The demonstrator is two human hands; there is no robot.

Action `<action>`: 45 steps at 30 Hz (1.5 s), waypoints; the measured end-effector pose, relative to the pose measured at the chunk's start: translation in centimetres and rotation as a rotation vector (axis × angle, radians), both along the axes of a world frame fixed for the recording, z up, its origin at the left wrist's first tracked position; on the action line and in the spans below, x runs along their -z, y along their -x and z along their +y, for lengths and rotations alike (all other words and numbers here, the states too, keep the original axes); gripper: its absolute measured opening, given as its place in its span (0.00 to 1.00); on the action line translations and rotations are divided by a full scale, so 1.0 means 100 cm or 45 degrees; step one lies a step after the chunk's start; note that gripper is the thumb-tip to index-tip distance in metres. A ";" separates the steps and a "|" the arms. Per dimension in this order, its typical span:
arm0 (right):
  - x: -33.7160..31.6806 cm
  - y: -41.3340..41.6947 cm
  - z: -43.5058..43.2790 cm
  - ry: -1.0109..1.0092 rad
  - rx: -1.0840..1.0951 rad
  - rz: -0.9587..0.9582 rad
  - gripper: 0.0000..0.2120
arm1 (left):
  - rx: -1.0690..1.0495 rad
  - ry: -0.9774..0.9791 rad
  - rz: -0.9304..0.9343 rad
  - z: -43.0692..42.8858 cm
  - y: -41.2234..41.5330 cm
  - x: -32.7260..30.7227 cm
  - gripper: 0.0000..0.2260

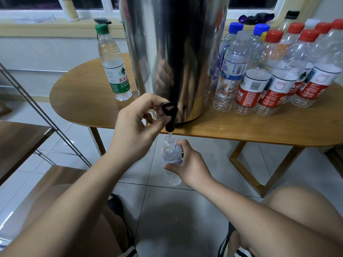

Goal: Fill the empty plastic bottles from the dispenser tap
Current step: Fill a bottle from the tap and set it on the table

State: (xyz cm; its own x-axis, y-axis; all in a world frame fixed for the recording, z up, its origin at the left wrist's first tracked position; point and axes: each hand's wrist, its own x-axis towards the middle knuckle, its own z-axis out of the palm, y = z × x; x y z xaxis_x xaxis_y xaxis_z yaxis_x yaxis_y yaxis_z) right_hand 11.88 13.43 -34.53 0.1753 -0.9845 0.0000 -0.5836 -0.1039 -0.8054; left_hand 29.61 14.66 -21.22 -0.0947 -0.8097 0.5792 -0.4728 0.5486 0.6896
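A tall steel dispenser stands on the wooden table, its black tap hanging over the front edge. My left hand pinches the tap lever. A thin stream of water runs from the spout into the open neck of a small clear bottle, which looks largely full. My right hand grips this bottle around its label, just under the tap. Several capped empty bottles with red, blue and white caps crowd the table to the right.
A green-capped bottle holding water stands left of the dispenser. A metal-framed rack and a wooden shelf sit at the left. Tiled floor lies under the table. My knees fill the bottom of the view.
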 end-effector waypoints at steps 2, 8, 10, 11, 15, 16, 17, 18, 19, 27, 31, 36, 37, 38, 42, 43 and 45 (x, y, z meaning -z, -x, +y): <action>0.000 0.000 0.000 -0.004 0.003 0.005 0.32 | 0.000 0.007 -0.003 0.000 0.000 0.000 0.10; -0.001 0.000 0.000 -0.006 0.001 0.009 0.33 | -0.004 0.009 -0.010 0.001 0.000 -0.001 0.11; -0.001 0.000 0.000 -0.006 0.001 0.007 0.32 | -0.003 0.013 -0.012 0.000 0.000 -0.001 0.11; -0.001 0.000 0.000 -0.006 0.003 0.007 0.32 | -0.001 0.014 -0.013 0.000 0.000 -0.001 0.11; -0.002 0.000 0.000 -0.004 0.003 0.008 0.33 | 0.000 0.008 -0.007 0.001 0.001 -0.002 0.11; -0.002 0.000 -0.001 -0.001 0.004 0.006 0.33 | -0.001 0.007 -0.008 0.001 0.001 -0.002 0.11; -0.001 0.001 -0.001 -0.002 0.007 0.006 0.33 | -0.002 0.008 -0.012 0.001 0.001 -0.002 0.10; -0.001 0.001 -0.001 -0.003 0.007 0.005 0.33 | -0.003 0.010 -0.017 0.002 0.001 -0.002 0.10; -0.001 0.001 -0.001 -0.004 0.008 0.007 0.33 | -0.002 0.013 -0.021 0.001 0.001 -0.002 0.10; -0.001 0.001 -0.001 -0.002 0.008 -0.002 0.33 | -0.007 0.012 -0.023 0.001 0.001 -0.002 0.10; -0.001 0.001 -0.001 -0.008 0.006 -0.003 0.33 | 0.002 0.007 -0.019 0.001 0.001 -0.002 0.10; -0.001 0.001 0.000 -0.018 0.015 -0.017 0.32 | -0.002 0.008 -0.012 0.002 0.002 -0.003 0.11; -0.001 0.001 0.000 -0.020 0.014 -0.020 0.32 | -0.005 0.008 -0.011 0.002 0.002 -0.003 0.11; -0.001 0.001 0.000 -0.021 0.012 -0.021 0.32 | -0.007 0.007 -0.010 0.002 0.001 -0.002 0.11; -0.002 0.001 0.000 -0.016 0.005 -0.005 0.32 | -0.004 0.003 -0.007 0.002 0.001 -0.002 0.11; -0.002 0.001 0.000 -0.017 0.003 -0.003 0.32 | -0.004 0.004 -0.008 0.002 0.001 -0.002 0.11; -0.002 0.001 0.001 -0.015 0.003 -0.004 0.32 | -0.002 0.005 -0.010 0.002 0.001 -0.002 0.11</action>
